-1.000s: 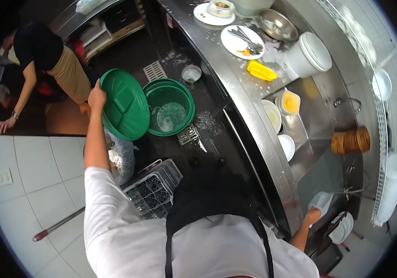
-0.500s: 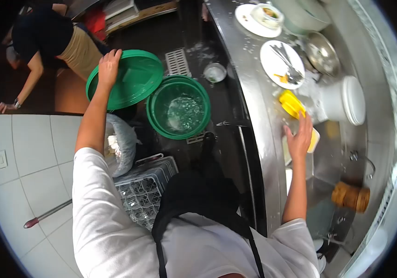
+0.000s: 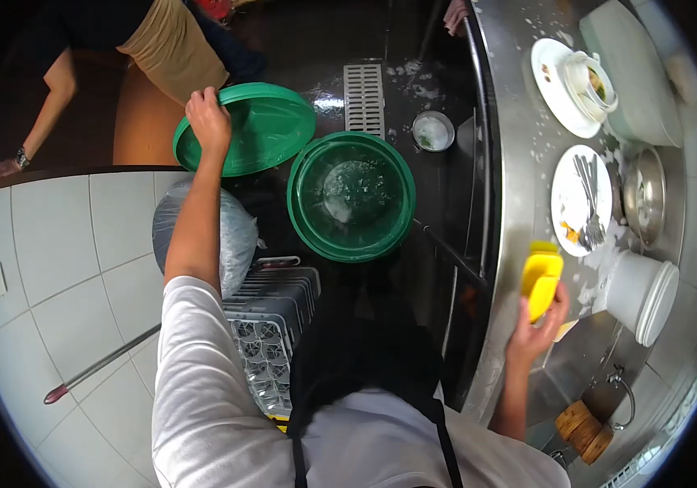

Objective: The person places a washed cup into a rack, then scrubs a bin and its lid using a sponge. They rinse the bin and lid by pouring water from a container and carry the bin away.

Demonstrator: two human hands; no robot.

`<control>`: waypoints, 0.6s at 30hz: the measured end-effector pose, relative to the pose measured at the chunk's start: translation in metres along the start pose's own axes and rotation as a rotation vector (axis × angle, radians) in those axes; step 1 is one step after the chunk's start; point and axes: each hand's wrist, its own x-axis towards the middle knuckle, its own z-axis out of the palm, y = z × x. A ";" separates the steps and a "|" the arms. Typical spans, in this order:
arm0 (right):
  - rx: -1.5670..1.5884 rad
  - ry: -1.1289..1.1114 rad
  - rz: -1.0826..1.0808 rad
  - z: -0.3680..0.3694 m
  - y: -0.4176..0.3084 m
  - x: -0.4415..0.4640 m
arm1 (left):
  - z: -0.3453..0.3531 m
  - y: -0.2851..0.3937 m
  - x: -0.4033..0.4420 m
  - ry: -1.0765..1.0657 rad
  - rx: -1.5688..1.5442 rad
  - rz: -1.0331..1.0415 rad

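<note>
My left hand (image 3: 208, 122) is closed on the rim of a round green lid (image 3: 263, 134), holding it tilted beside a green bucket (image 3: 303, 232). Some foamy, wet residue shows at the bottom of that uncovered bucket. Over the steel counter (image 3: 519, 154), my right hand (image 3: 537, 335) grips a yellow plastic container (image 3: 542, 281) between thumb and fingers. Beyond it lies a white plate (image 3: 566, 183) bearing forks and orange scraps. A white tub (image 3: 631, 285) rests on its side near that plate.
A dish rack (image 3: 263, 350) and a bagged bin (image 3: 238, 232) stand at my left. A small round container (image 3: 433, 132) sits on the wet floor by a drain grate (image 3: 363, 98). Another person's arm (image 3: 52, 110) is at upper left. A tap (image 3: 623, 398) is at right.
My right hand has taken hold of the yellow container and lifted it toward the counter's front edge. My left hand still holds the lid. The view has turned.
</note>
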 end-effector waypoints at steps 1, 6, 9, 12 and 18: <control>0.121 -0.066 0.049 0.022 -0.027 -0.001 | 0.003 0.002 0.000 0.010 0.009 -0.009; 0.493 -0.461 0.259 0.159 -0.083 -0.025 | 0.065 -0.011 0.009 -0.045 -0.073 -0.143; 0.410 -0.568 0.242 0.223 -0.081 -0.050 | 0.125 -0.023 0.017 0.005 -0.225 -0.090; 0.386 -0.611 0.284 0.258 -0.084 -0.059 | 0.165 -0.017 0.026 -0.004 -0.300 -0.073; 0.218 -0.688 0.211 0.320 -0.055 -0.080 | 0.272 0.016 0.031 -0.356 -0.640 0.133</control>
